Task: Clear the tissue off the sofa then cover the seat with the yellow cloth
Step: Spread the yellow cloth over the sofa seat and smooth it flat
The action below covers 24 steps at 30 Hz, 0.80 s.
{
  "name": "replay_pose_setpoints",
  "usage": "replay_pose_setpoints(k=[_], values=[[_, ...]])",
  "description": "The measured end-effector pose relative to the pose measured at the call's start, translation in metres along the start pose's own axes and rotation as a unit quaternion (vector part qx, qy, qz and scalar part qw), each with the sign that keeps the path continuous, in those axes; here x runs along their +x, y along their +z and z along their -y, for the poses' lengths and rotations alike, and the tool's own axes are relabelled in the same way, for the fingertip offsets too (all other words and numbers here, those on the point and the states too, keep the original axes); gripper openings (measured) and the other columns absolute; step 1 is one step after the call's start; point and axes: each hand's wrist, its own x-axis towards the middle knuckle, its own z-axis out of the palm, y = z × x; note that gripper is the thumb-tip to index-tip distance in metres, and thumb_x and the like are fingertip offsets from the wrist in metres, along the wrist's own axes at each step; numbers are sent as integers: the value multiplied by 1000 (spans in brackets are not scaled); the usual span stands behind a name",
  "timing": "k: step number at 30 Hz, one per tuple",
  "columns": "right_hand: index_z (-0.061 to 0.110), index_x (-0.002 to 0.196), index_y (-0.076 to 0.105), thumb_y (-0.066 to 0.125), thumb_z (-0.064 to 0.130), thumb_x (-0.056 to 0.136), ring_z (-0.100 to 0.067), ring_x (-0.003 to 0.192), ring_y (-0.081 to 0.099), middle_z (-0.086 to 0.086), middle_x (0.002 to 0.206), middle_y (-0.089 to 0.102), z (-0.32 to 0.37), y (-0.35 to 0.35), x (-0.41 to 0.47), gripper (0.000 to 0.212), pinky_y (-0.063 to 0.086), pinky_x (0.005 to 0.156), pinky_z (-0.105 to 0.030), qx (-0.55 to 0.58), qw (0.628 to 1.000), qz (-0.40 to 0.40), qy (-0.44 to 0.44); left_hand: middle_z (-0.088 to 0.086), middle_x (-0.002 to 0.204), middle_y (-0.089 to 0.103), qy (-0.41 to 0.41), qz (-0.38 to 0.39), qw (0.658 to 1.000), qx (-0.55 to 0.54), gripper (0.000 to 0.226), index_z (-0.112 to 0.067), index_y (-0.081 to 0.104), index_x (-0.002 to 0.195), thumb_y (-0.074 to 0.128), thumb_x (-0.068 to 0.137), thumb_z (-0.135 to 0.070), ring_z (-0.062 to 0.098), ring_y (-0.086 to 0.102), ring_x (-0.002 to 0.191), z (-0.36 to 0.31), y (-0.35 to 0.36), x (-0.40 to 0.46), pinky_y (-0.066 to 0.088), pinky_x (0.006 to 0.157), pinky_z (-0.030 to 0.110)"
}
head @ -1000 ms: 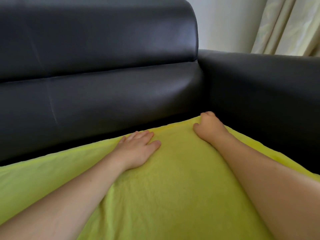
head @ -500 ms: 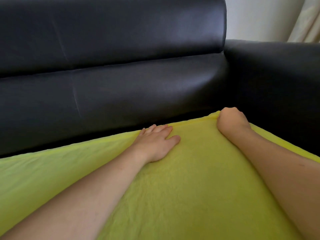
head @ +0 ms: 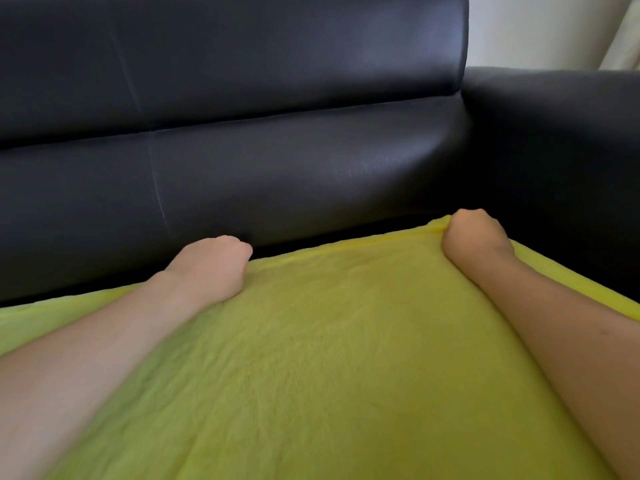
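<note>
The yellow cloth (head: pixel 339 341) lies spread over the seat of the black leather sofa (head: pixel 277 174), its back edge along the gap under the backrest. My left hand (head: pixel 211 268) sits at that back edge, its fingers curled down over the cloth into the gap with the fingertips hidden. My right hand (head: pixel 474 237) is curled at the cloth's far right corner, where the fabric bunches against its knuckles, close to the sofa's armrest (head: pixel 561 140). No tissue is in view.
The backrest rises straight behind the hands and the armrest closes off the right side. A pale wall (head: pixel 533 29) and a curtain edge (head: pixel 623 39) show beyond the sofa's upper right corner.
My left hand, flat on the cloth before, has slid to the cloth's back edge and curled its fingers down into the gap. My right hand stays curled at the corner.
</note>
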Motion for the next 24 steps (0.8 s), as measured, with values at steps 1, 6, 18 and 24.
replay_pose_setpoints(k=[1, 6, 18, 24], values=[[2, 96, 60, 42, 3, 92, -37, 93, 59, -15, 90, 56, 0, 0, 0, 18, 44, 70, -36, -2, 1000, -1, 1, -3, 80, 46, 13, -4, 1000, 24, 24, -21, 42, 71, 40, 91, -8, 19, 50, 73, 0, 0, 2, 45, 65, 35], [0, 101, 61, 43, 2, 92, -37, 95, 59, -18, 97, 60, 2, 2, 5, 20, 43, 71, -37, -10, 1000, -3, 4, -4, 74, 43, 43, -15, 989, 139, 23, -20, 48, 81, 40, 87, 1, 23, 60, 82, -11, -4, 15, 41, 64, 32], [-1, 104, 62, 44, 2, 92, -36, 97, 59, -20, 104, 61, 2, 1, 4, 22, 47, 75, -38, 5, 1000, -1, 23, 0, 157, 29, -1, 88, 968, -235, 60, -31, 33, 146, 22, 96, -61, 26, 26, 143, -138, -29, -12, 23, 111, 59], [2, 115, 61, 43, 25, 99, -34, 102, 56, -19, 121, 59, -5, -20, -5, 33, 45, 82, -36, 128, 991, 8, -26, -12, 164, -2, 11, 70, 977, -203, 68, -44, 3, 153, 8, 91, -71, 19, -6, 150, -146, 1, -19, -2, 108, 73]])
